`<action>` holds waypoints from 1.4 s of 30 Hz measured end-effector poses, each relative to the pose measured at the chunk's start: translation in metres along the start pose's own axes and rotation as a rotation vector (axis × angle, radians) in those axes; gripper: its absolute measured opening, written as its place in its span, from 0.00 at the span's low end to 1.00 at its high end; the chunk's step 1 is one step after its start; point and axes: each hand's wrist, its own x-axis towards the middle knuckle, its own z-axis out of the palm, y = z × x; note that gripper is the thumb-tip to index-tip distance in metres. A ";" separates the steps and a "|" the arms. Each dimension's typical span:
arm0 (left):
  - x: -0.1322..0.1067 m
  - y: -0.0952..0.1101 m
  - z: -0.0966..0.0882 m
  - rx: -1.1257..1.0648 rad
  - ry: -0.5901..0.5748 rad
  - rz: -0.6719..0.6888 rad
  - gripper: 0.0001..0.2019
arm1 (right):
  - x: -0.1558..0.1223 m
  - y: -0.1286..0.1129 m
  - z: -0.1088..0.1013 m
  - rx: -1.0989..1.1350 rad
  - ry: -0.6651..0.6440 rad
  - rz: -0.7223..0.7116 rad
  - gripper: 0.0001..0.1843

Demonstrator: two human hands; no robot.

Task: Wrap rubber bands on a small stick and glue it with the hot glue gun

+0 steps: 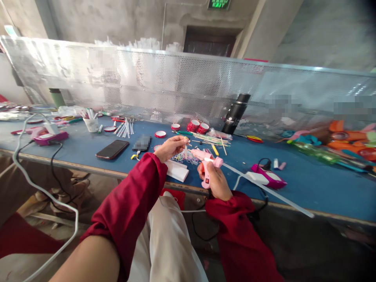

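My right hand [219, 183] is wrapped around the handle of a pink hot glue gun [207, 170], its nozzle pointing left. A long translucent glue stick [273, 195] juts from the gun's back toward the lower right. My left hand [170, 149] pinches a short whitish stick [186, 152], held upright just left of the nozzle; its exact kind is too small to tell. Beneath both hands lies a heap of small multicoloured pieces [192, 158]. A white folded box or sheet [177, 170] rests at the table edge below my left hand.
On the blue table [305, 172] are a dark phone [112, 149], a black flask [236, 113], red round tins [194, 125], a white cup [91, 124] of sticks and a purple power strip [272, 179] with cables. A perforated metal screen [164, 78] stands behind. Another person's legs show lower left.
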 end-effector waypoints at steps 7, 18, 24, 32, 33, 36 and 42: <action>-0.001 0.001 0.002 -0.009 0.013 -0.007 0.13 | 0.000 0.000 -0.001 -0.038 -0.018 0.001 0.35; 0.000 0.002 0.002 -0.008 0.008 0.010 0.14 | 0.001 0.004 -0.003 -0.072 -0.020 0.002 0.36; -0.001 0.002 0.002 -0.026 0.003 0.015 0.14 | 0.001 0.000 -0.002 -0.083 -0.025 -0.005 0.37; -0.002 0.005 0.004 -0.048 0.016 0.006 0.12 | 0.000 -0.005 0.000 -0.094 -0.016 0.006 0.38; -0.002 0.005 0.004 -0.049 0.014 0.006 0.12 | 0.000 -0.005 0.000 -0.096 -0.017 0.004 0.38; -0.002 0.005 0.004 -0.053 0.014 0.007 0.12 | 0.001 -0.004 -0.001 -0.101 -0.025 -0.004 0.37; 0.001 0.003 0.000 -0.081 -0.009 0.016 0.12 | 0.001 -0.002 -0.001 -0.106 -0.020 -0.003 0.37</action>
